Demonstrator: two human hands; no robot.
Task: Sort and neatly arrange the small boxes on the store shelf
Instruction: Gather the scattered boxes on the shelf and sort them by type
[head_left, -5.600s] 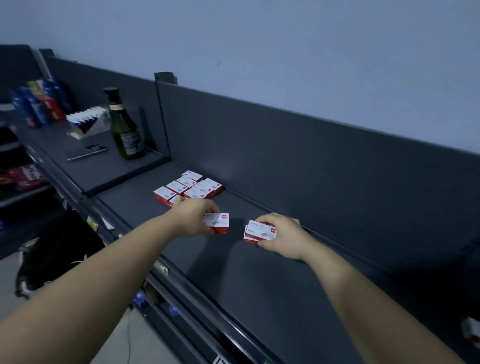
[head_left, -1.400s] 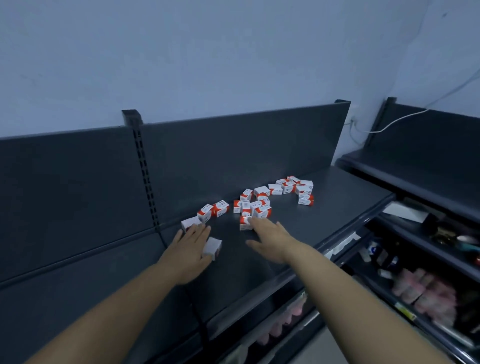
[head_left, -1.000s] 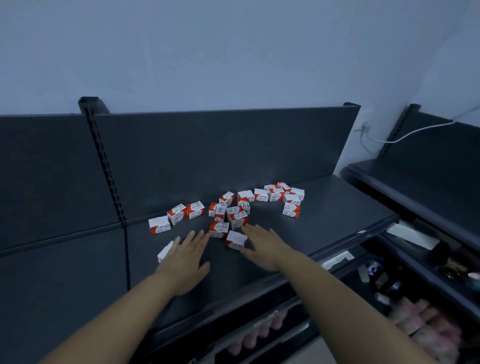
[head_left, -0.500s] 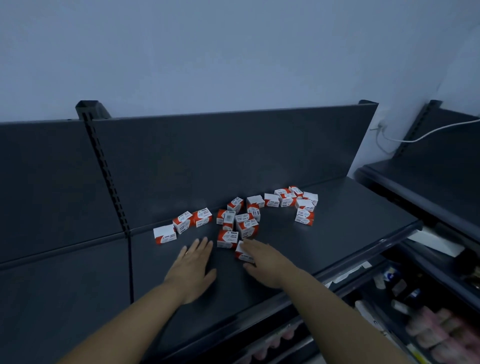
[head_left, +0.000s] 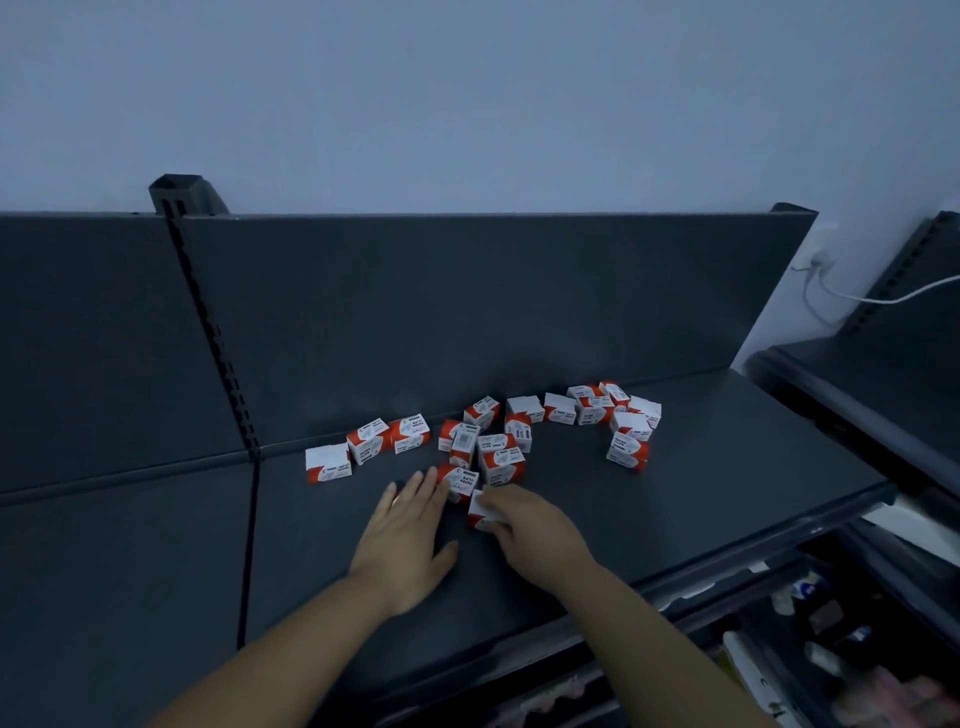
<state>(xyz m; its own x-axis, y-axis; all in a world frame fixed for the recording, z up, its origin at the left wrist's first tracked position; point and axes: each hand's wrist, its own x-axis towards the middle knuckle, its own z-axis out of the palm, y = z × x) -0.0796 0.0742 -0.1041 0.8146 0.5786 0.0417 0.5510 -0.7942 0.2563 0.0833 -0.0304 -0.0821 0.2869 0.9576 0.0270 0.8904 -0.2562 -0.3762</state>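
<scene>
The left hand (head_left: 405, 540) lies flat on the shelf (head_left: 701, 493), straight fingers against a paper-clip box (head_left: 460, 480) at its 1 o'clock, while the right hand (head_left: 535, 530) pinches a second box (head_left: 480, 509).

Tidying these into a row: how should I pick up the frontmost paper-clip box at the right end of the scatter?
Pinch that paper-clip box across its left and right faces, coming down from above. Both sides and the front stand free, so fingers fit there. A neighbouring box crowds its back, so a front-to-back grip would likely bump it.
</scene>
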